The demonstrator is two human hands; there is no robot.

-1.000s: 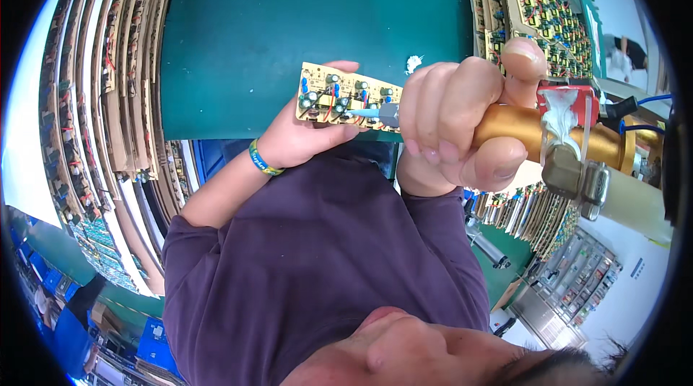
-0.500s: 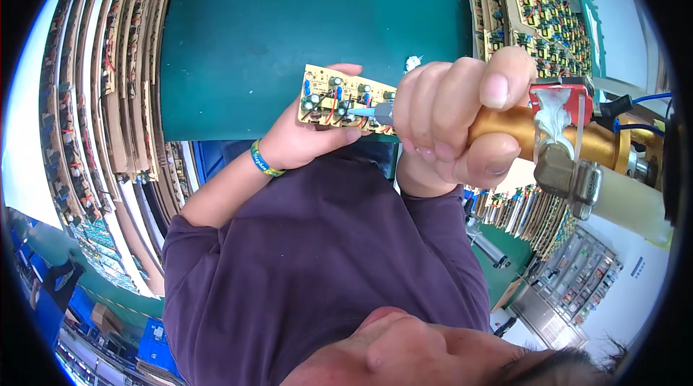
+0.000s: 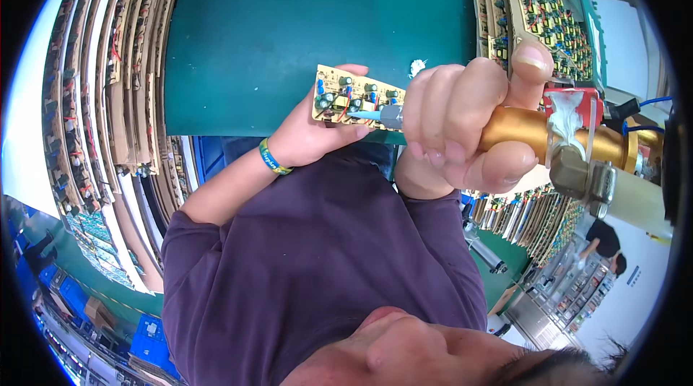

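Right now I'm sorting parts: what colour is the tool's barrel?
Brass-gold barrel, gripped by the right hand; head view shows it best.

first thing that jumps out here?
The right hand, big at centre right, grips a gold-coloured dispensing gun whose nozzle meets a yellow circuit board. The left hand holds that board up over the green mat. Racks of similar boards line the left and upper right.
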